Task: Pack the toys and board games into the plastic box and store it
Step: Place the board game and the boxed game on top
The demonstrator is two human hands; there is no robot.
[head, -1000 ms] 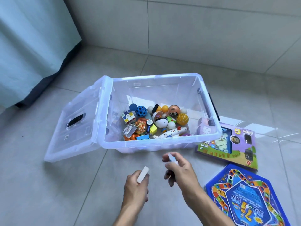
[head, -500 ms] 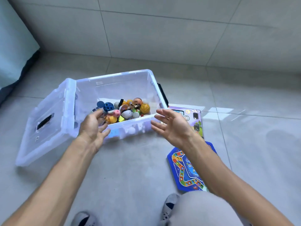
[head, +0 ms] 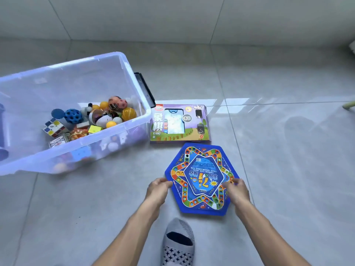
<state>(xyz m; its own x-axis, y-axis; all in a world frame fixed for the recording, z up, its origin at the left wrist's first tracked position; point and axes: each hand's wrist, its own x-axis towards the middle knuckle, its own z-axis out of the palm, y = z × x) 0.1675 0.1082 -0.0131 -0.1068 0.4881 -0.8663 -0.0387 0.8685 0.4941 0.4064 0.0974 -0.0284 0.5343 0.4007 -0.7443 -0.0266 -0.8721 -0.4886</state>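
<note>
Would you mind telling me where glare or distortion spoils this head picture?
Head view: bright window glare streaks the floor right of the purple game box; wide-angle bending curves the tile lines; the bin's cloudy wall blurs toys behind it.

A room in a home is suggested, most likely a play or living area, seen from floor level. Large glossy grey floor tiles (head: pixel 278 169) are laid throughout and are met by a matching tiled wall (head: pixel 172 16) behind the clear plastic box (head: pixel 80 146), which is filled with small toys (head: pixel 96 118). Just right of the box a purple boxed chess set (head: pixel 180 122) is laid on the tiles, a blue hexagonal board game (head: pixel 201 178) is placed in front of that set, and a foot in a grey slipper (head: pixel 178 240) is seen nearer still.
</note>
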